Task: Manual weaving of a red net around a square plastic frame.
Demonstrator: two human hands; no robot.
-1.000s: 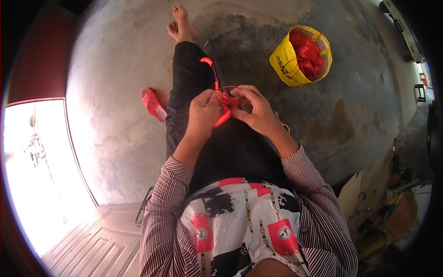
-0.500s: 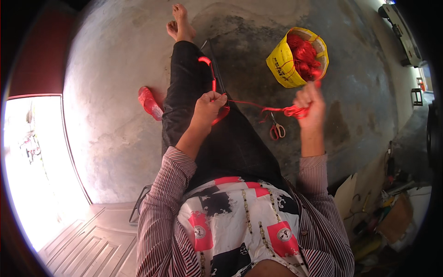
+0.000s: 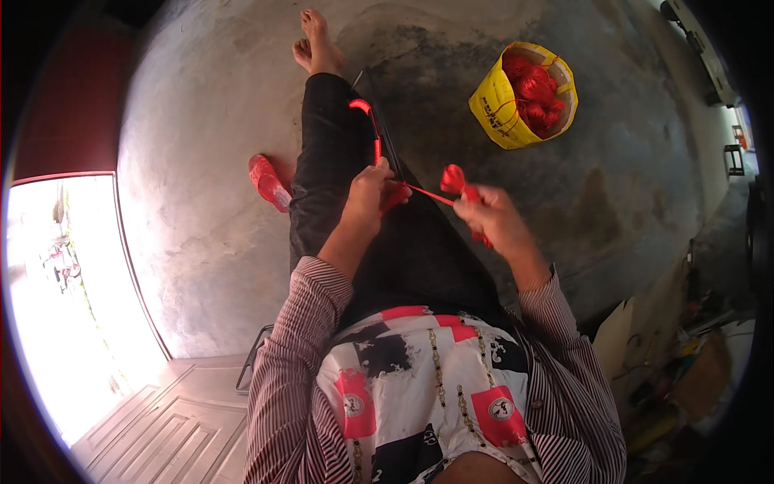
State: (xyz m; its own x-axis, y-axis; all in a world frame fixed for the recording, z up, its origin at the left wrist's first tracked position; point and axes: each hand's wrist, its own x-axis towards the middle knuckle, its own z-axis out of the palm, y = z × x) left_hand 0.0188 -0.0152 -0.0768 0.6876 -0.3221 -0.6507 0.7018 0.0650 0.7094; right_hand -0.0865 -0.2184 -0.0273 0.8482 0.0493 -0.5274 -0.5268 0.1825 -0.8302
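Head view, glossy red cord [image 3: 431, 194], part straight, part bunched

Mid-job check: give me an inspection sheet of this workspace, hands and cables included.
Surface: grey concrete-looking floor, dark stains at right.
Job's things: glossy red cord bundle, straight red strand running to the left hand; slender curved red piece over black trousers; yellow open-topped container holding red cord.
Clutter: shiny red slipper left of the trousers; dim jumbled items, lower right.
Hands: left holds the curved piece; right hand, blurred, grips the bundle.
Cables: nothing seen for certain.
Surroundings: bright doorway, left; grey panelled door, lower left.
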